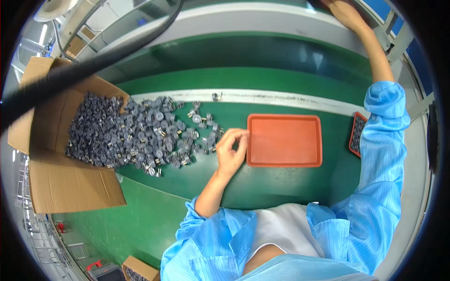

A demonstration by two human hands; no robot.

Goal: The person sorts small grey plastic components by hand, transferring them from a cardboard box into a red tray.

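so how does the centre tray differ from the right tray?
The centre tray shows a bare bottom; the right tray holds dark parts. The centre tray has the left hand at its left rim; the right sleeve partly hides the right tray. Both are orange-red, rimmed.

Tray orange-red; parts grey; worktop green; sleeve blue, striped

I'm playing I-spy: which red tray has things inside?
The far-right tray, by the blue sleeve, holds dark parts; the middle tray, by the left hand, is empty.
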